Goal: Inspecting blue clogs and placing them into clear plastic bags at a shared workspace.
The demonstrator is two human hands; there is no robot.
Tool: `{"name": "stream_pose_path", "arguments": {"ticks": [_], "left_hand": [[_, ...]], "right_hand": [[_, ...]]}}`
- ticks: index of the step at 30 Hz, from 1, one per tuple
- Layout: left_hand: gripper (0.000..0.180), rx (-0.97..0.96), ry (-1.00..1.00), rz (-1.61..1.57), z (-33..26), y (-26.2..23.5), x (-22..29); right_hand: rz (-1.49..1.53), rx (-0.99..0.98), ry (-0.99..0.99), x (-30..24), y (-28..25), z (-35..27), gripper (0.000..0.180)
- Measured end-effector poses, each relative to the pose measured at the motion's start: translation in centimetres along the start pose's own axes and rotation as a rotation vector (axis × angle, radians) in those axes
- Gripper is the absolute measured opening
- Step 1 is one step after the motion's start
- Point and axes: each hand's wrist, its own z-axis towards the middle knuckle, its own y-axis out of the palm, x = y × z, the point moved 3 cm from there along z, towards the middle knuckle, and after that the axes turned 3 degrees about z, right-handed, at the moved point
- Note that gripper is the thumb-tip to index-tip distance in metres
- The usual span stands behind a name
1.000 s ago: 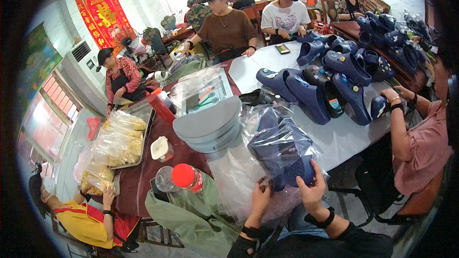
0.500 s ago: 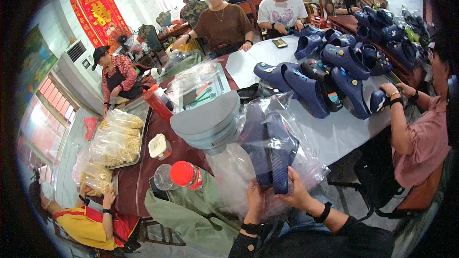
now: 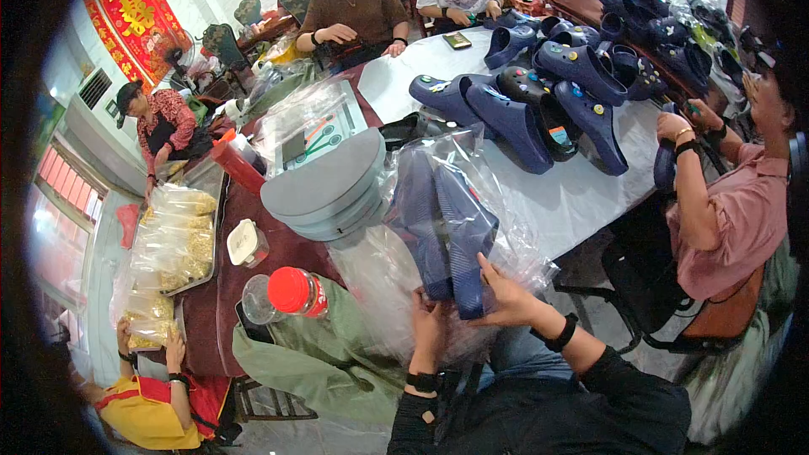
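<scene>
Right hand (image 3: 506, 297) closed on the near end of the right-hand clog of a navy pair (image 3: 465, 244), thumb along the outer edge, fingers going underneath. Left hand (image 3: 428, 327) half curled at the near end of the other clog; fingers partly hidden, can't tell if it grips clog or only film. Pair sits just right of the grey tub (image 3: 323, 181), tilted, soles up, clear bag (image 3: 521, 240) over its far part; bag edge near the hands unclear.

Handling, judged: light, springy foam, not fragile. Film looks slippery, thin, easy to snag. Best hold: both near ends, squeezed together, thumbs on the soles.

Around: loose film (image 3: 371, 282) on the wearer's side of the tub; red-lid jar (image 3: 295, 293) and green cloth (image 3: 312, 358) also that side. White box (image 3: 247, 244) left of the tub, yellow-filled bags (image 3: 181, 244) farther left. Clog pile (image 3: 510, 122) right of the tub and beyond it.
</scene>
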Motion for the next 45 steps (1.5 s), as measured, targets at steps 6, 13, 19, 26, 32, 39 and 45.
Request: {"name": "stream_pose_path", "arguments": {"ticks": [6, 13, 19, 26, 32, 39, 45], "left_hand": [[0.036, 0.04, 0.009, 0.146, 0.5, -1.3, -1.1], [0.03, 0.03, -0.058, 0.216, 0.6, -1.2, -1.1], [0.025, -0.023, 0.077, 0.546, 1.2, -2.9, -1.8], [0.028, -0.08, -0.034, 0.31, 0.4, -0.5, -0.3], [0.03, -0.129, -0.01, 0.551, 0.0, 0.2, 0.4], [0.025, -0.109, 0.306, 0.856, 0.0, -0.8, -0.5], [0.028, -0.073, 0.154, 0.551, -0.4, -1.2, -1.1]], "right_hand": [[0.0, 0.08, -0.049, -0.1, 0.5, 0.2, 0.11], [-0.192, 0.129, -0.044, 1.3, 0.7, -0.6, 0.09], [-0.223, 0.142, 0.084, 1.3, 0.9, -0.1, 0.076], [-0.155, 0.466, 0.079, -0.6, 0.7, 0.5, 0.067], [-0.281, 0.532, 0.15, 1.2, 1.2, 0.4, 0.064], [-0.147, 0.351, 0.247, 0.0, -1.1, 1.0, 0.099], [-0.22, 0.179, 0.172, -2.6, -1.0, 1.5, 0.115]]}}
